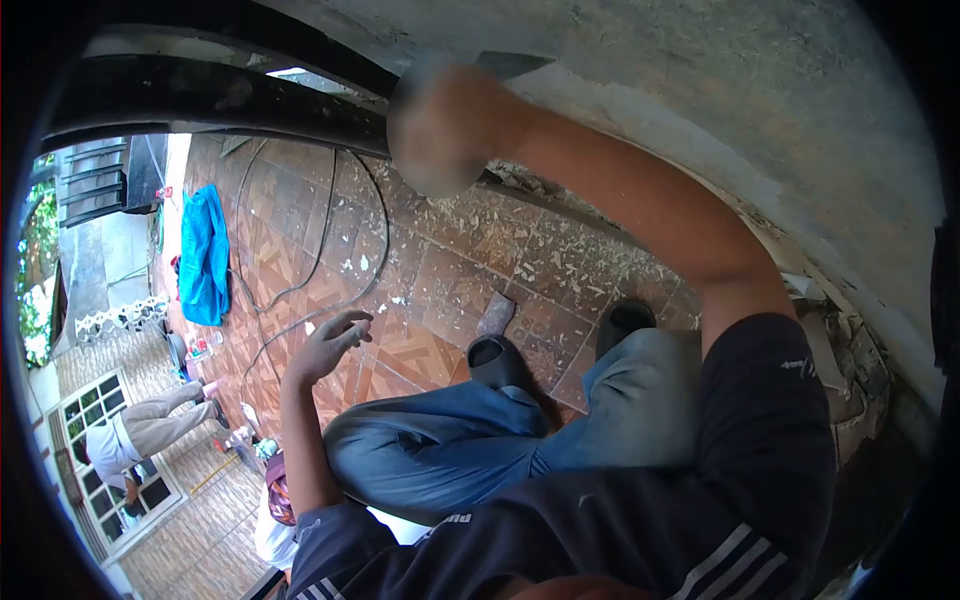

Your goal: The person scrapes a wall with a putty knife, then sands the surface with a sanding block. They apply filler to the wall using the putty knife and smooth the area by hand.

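Note:
My right hand is raised at the top centre, against the wall, beside a dark beam. Its fingers are wrapped together, partly blurred, and a flat dark blade sticks out past it along the wall. Lower and to the left, my left hand hangs over the tiled floor with its fingers apart and nothing in them. A small greyish pad lies on the floor in front of my dark sandal.
Pale flakes litter the brown tiles. A cable loops across the floor near a blue cloth. At the far left another person stands by a white-framed window. Cardboard lies at right.

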`<state>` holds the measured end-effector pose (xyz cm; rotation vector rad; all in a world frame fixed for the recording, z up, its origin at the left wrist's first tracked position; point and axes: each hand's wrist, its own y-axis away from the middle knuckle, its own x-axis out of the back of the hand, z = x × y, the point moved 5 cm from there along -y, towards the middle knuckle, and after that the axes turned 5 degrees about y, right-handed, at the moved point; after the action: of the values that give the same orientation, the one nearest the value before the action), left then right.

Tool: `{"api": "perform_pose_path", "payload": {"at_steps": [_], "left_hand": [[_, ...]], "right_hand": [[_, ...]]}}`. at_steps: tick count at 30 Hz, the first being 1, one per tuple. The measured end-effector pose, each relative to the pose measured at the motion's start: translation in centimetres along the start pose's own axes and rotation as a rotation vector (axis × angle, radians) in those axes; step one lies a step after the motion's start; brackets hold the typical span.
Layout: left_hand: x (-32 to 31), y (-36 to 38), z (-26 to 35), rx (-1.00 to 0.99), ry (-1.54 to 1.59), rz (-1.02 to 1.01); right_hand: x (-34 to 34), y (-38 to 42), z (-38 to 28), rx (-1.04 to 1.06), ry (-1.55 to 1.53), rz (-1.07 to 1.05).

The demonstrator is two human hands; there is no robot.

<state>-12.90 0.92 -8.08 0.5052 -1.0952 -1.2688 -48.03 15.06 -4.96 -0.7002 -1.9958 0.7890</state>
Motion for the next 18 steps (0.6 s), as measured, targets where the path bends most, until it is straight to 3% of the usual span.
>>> {"api": "perform_pose_path", "payload": {"at_steps": [2, 3, 7, 11, 14, 18], "left_hand": [[-0.2, 0.4, 0.6, -0.028, 0.004, 0.008], [-0.2, 0.7, 0.2, 0.005, 0.0, 0.004], [0.0, -0.1, -0.5, 0.008, -0.004, -0.014], [-0.3, 0.1, -1.4, 0.024, 0.035, 0.005], [0.0, 0.1, -1.1, 0.051, 0.032, -0.005], [-0.1, -0.9, -0.5, 0.038, 0.006, -0.035]], "right_hand": [[-0.2, 0.4, -0.8, 0.033, -0.085, -0.088], [-0.1, 0.5, 0.9, -0.034, 0.01, -0.075], [-0.2, -0.4, -1.5, 0.071, -0.031, -0.002], [-2.1, 1.6, 5.0, -0.189, -0.053, 0.039], [0.2, 0.5, -1.5, 0.044, -0.081, 0.015], [-1.0, -0.8, 1.9, -0.051, 0.086, 0.0]]}}
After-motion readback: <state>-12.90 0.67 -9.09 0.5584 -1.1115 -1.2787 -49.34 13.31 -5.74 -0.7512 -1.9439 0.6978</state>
